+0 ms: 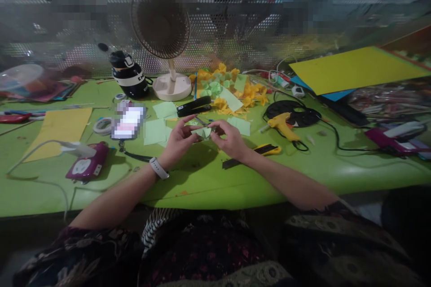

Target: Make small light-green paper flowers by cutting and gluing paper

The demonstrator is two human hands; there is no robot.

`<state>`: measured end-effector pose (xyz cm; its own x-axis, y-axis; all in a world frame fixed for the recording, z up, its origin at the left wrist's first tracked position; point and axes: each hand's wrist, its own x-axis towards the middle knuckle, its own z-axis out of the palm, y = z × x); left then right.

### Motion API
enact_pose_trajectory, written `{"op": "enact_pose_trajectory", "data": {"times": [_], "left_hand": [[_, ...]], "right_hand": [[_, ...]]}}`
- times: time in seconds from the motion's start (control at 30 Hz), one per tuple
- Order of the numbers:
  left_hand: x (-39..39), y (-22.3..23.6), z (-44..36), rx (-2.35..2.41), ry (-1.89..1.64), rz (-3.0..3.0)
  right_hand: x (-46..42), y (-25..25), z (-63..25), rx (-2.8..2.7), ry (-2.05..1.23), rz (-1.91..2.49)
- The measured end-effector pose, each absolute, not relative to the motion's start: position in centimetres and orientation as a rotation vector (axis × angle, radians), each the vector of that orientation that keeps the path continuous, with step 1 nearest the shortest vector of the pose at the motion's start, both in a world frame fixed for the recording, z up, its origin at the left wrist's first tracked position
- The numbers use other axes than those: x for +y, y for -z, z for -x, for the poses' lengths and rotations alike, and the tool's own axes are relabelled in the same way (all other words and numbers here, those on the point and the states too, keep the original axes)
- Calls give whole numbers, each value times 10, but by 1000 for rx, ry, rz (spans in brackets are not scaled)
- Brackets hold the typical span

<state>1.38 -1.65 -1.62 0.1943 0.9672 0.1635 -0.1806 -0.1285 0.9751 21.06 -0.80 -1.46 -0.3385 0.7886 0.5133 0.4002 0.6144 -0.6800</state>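
My left hand (178, 140) and my right hand (229, 138) meet over the green table (208, 179), both pinching a small folded piece of light green paper (203, 132) between thumbs and fingers. A white watch sits on my left wrist. Loose light green paper squares (158, 125) lie just behind my hands. A heap of folded yellow and green paper pieces (229, 85) lies further back. A black stapler (194, 106) rests between the heap and my hands.
A yellow glue gun (283, 124) with black cord lies at right, a yellow utility knife (266, 149) near my right wrist. A desk fan (163, 36), tape roll (103, 125), pink device (88, 165) and yellow sheets (357, 68) surround the work spot.
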Motion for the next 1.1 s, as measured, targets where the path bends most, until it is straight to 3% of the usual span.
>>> {"op": "enact_pose_trajectory", "data": {"times": [0.33,0.7,1.1], "left_hand": [[-15,17,-13,826,-1184,-1094],[-18,16,-14,782,-1126,-1168],[-19,17,-14,735,-1137,-1183]], "right_hand": [[-7,13,-212,-1889,-774,876],[-7,14,-214,-2031,-463,775],[-4,14,-216,-2001,-555,776]]}}
